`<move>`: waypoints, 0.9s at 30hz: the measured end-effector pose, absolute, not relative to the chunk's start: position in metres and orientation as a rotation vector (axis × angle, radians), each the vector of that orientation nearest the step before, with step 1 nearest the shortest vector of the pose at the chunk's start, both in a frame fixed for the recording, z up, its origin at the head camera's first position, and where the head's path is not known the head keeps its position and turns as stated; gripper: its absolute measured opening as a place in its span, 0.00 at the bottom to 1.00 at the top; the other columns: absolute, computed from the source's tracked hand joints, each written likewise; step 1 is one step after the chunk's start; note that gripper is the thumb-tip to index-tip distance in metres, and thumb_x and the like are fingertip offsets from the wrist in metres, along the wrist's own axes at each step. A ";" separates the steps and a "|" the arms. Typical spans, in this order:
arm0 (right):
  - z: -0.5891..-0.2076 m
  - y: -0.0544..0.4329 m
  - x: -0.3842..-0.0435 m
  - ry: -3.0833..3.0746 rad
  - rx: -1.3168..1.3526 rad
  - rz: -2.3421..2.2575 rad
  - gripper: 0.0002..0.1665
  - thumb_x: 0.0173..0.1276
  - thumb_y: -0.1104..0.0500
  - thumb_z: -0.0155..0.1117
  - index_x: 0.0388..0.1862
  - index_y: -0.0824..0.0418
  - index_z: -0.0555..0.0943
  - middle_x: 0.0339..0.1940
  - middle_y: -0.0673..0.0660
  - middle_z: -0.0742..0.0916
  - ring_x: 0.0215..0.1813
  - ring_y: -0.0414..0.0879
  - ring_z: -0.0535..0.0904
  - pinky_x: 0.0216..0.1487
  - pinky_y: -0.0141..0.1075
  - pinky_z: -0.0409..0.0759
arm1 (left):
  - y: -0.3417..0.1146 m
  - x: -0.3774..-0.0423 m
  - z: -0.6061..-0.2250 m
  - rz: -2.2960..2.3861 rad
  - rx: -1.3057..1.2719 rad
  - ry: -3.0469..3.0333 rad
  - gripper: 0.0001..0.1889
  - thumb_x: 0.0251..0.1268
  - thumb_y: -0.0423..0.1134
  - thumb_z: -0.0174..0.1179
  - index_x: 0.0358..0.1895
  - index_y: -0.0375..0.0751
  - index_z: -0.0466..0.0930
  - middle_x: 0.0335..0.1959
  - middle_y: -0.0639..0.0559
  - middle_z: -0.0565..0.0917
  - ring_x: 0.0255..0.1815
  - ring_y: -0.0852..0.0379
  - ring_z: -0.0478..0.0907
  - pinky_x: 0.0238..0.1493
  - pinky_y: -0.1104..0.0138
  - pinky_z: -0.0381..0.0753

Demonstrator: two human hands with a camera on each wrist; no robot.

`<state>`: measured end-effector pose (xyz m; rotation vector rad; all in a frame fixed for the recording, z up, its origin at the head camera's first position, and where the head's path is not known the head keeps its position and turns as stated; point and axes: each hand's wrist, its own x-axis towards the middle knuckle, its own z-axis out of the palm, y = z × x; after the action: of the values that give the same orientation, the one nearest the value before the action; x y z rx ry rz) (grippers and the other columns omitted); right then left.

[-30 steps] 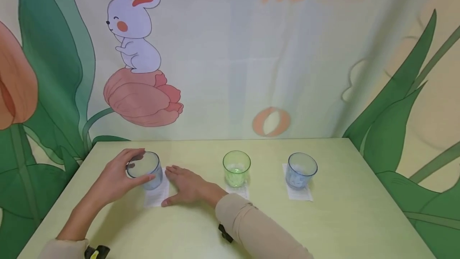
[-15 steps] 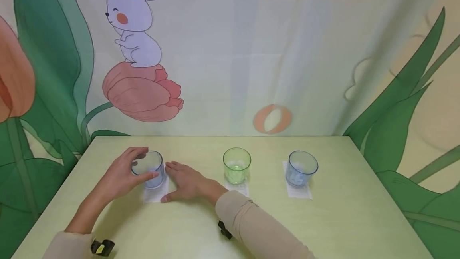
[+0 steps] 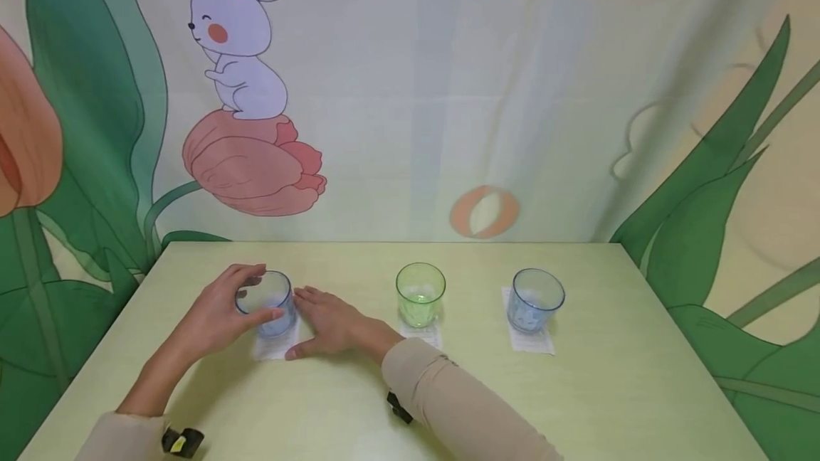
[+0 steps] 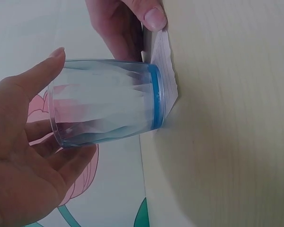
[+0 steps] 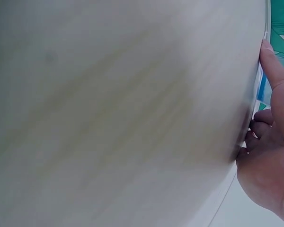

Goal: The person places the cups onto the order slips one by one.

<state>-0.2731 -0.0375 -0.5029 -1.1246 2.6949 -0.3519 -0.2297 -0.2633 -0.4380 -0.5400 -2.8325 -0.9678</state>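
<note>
My left hand [image 3: 214, 319] grips a clear blue glass [image 3: 279, 299] near its rim, thumb on the near side and fingers on the far side. In the left wrist view, the glass [image 4: 104, 104] stands upright, its blue base on a slip of white paper [image 4: 166, 71]. My right hand [image 3: 333, 324] lies on the table just right of that glass, fingers extended. Its thumb touches the right edge of the paper [image 3: 277, 350] and its fingertips are close to the glass. In the right wrist view, the right hand [image 5: 277, 137] shows at the right edge.
A green glass [image 3: 421, 297] stands mid-table on a paper slip [image 3: 423, 336], beyond my right forearm. Farther right, another blue glass [image 3: 535, 301] stands on its own slip [image 3: 537, 343]. A printed curtain [image 3: 371, 126] hangs behind the table's [image 3: 608, 390] back edge.
My left hand has shifted the blue glass slightly right over its paper, toward the right hand; it is nearly still over the last half second. The right hand stays in place.
</note>
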 end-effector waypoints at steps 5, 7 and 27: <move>-0.508 -0.046 -0.267 2.662 -1.155 -0.353 0.65 0.70 0.25 0.63 0.89 0.61 0.49 0.89 0.56 0.56 0.89 0.50 0.46 0.85 0.39 0.48 | -0.271 -0.220 -0.442 -0.964 -0.531 -2.848 0.46 0.65 0.54 0.76 0.77 0.32 0.66 0.65 0.35 0.75 0.65 0.31 0.77 0.63 0.38 0.79; -0.508 -0.048 -0.265 2.664 -1.161 -0.334 0.65 0.70 0.24 0.63 0.89 0.60 0.49 0.89 0.55 0.56 0.89 0.50 0.47 0.85 0.38 0.48 | -0.273 -0.218 -0.444 -0.962 -0.545 -2.847 0.46 0.66 0.52 0.76 0.78 0.32 0.64 0.65 0.35 0.74 0.66 0.30 0.76 0.63 0.38 0.79; -0.484 -0.012 -0.247 2.571 -1.096 -0.709 0.62 0.71 0.26 0.64 0.87 0.62 0.55 0.88 0.55 0.59 0.86 0.45 0.56 0.82 0.37 0.58 | -0.268 -0.223 -0.432 -0.904 -0.514 -3.002 0.62 0.56 0.62 0.79 0.83 0.31 0.53 0.74 0.30 0.71 0.73 0.29 0.69 0.66 0.30 0.70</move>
<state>-0.2472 -0.0118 -0.4835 -1.0955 2.5715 -0.7093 -0.2226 -0.2676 -0.4321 -0.5143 -3.0015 -0.9042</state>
